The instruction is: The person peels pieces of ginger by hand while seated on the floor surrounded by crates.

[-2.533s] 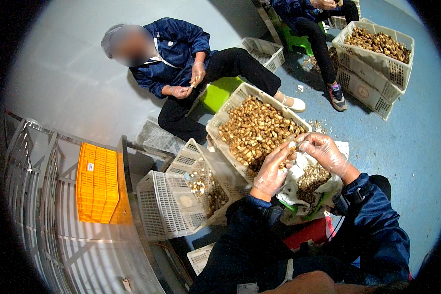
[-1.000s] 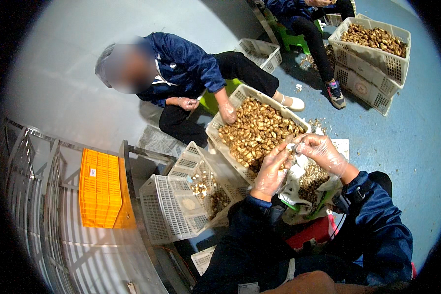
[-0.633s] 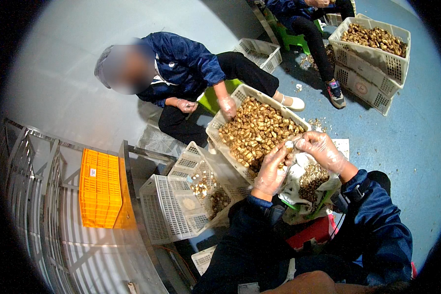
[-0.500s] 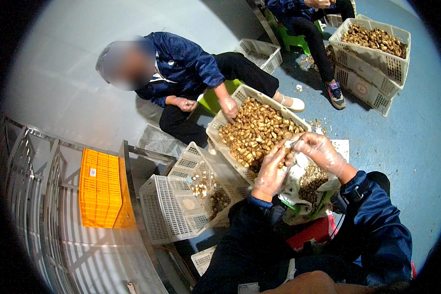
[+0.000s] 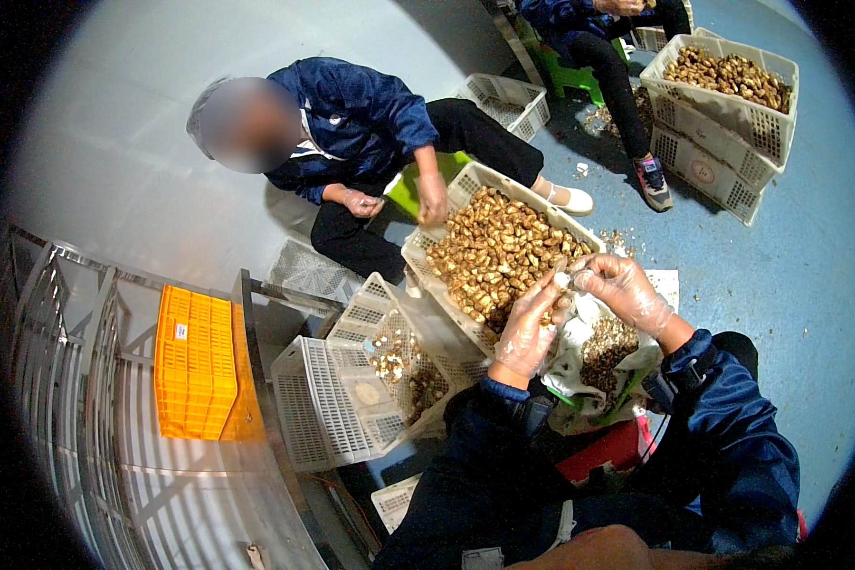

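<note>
My left hand (image 5: 526, 334), in a clear plastic glove, is closed round a small brown piece with a white end (image 5: 561, 280) that looks like a mushroom. My right hand (image 5: 629, 298), gloved likewise, pinches close against that white end; what its fingers hold is too small to make out. Both hands are over the near right corner of a white crate (image 5: 429, 277) heaped with brown mushrooms (image 5: 503, 249). Below them, on my lap side, a white bag (image 5: 566, 372) lies spread, with many small brown and pale trimmings (image 5: 610, 350) in it.
Across the crate sits a co-worker (image 5: 351, 114) in a blue jacket. Left of my knees are white baskets (image 5: 344, 389) holding some cut pieces. An orange crate (image 5: 195, 361) stands by metal racking (image 5: 76, 380). Farther right, another person (image 5: 589, 47) sits near stacked crates (image 5: 717, 123).
The co-worker's hand has lifted back from the mushrooms to the crate's far edge. My hands stay nearly in place, and the piece's white end shows more clearly between them.
</note>
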Action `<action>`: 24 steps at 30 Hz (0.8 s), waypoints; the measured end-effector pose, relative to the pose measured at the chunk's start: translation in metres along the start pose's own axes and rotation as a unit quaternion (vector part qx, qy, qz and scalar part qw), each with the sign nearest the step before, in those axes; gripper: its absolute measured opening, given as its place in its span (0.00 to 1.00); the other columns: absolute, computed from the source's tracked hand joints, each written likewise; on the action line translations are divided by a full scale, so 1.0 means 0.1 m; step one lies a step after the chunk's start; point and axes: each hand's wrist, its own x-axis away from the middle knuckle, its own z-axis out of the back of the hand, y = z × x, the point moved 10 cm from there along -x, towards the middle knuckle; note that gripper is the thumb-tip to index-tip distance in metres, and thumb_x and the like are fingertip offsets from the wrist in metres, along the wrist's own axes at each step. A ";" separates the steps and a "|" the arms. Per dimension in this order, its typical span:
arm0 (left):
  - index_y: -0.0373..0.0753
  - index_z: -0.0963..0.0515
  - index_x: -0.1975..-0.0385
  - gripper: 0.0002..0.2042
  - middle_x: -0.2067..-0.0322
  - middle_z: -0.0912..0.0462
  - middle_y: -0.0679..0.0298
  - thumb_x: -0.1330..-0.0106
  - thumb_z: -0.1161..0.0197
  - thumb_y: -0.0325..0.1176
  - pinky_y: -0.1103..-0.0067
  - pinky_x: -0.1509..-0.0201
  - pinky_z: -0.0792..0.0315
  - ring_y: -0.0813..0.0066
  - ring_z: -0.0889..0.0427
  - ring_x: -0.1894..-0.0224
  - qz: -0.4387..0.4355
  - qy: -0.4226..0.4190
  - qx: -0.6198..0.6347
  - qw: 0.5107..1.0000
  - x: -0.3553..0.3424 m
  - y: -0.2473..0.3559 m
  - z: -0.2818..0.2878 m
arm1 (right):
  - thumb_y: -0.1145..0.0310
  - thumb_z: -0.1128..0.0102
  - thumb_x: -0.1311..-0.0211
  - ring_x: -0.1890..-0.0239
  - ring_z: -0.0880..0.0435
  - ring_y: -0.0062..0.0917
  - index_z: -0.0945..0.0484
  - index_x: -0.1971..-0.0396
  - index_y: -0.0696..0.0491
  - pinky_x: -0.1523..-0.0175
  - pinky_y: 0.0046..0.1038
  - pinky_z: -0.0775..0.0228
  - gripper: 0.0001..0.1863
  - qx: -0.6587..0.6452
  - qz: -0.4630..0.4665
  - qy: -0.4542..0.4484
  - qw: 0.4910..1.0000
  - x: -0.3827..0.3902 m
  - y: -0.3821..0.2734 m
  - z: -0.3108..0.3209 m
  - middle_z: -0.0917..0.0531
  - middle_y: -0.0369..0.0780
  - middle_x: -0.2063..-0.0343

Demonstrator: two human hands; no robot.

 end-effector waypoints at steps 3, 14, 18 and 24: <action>0.35 0.31 0.41 0.18 0.58 0.25 0.71 0.28 0.45 0.34 0.89 0.65 0.34 0.86 0.29 0.64 -0.003 0.028 0.001 1.000 0.00 0.04 -0.06 | 0.66 0.39 0.34 0.67 0.31 0.11 0.26 0.77 0.56 0.61 0.22 0.32 0.13 -0.011 0.026 -0.007 1.000 0.02 -0.04 -0.01 0.22 0.30 0.71; 0.35 0.29 0.47 0.13 0.61 0.24 0.70 0.26 0.47 0.33 0.89 0.65 0.34 0.86 0.29 0.66 -0.003 0.046 -0.011 0.999 0.03 0.01 0.04 | 0.67 0.38 0.35 0.65 0.28 0.13 0.25 0.77 0.57 0.59 0.22 0.31 0.13 0.016 0.046 -0.031 0.998 0.08 -0.32 -0.08 0.20 0.33 0.69; 0.35 0.29 0.47 0.13 0.61 0.25 0.70 0.26 0.48 0.33 0.89 0.66 0.34 0.86 0.29 0.65 0.000 0.013 0.000 1.000 0.02 0.00 0.00 | 0.67 0.38 0.35 0.63 0.25 0.15 0.25 0.76 0.57 0.56 0.23 0.29 0.12 0.019 -0.050 -0.041 0.998 0.05 -0.01 -0.03 0.20 0.34 0.67; 0.37 0.29 0.48 0.13 0.61 0.25 0.71 0.27 0.46 0.34 0.89 0.66 0.33 0.86 0.29 0.66 -0.003 0.018 0.010 1.000 0.04 0.04 -0.09 | 0.67 0.38 0.35 0.62 0.24 0.17 0.22 0.74 0.58 0.54 0.24 0.29 0.11 0.061 0.086 -0.029 0.994 0.08 -0.30 -0.07 0.19 0.37 0.63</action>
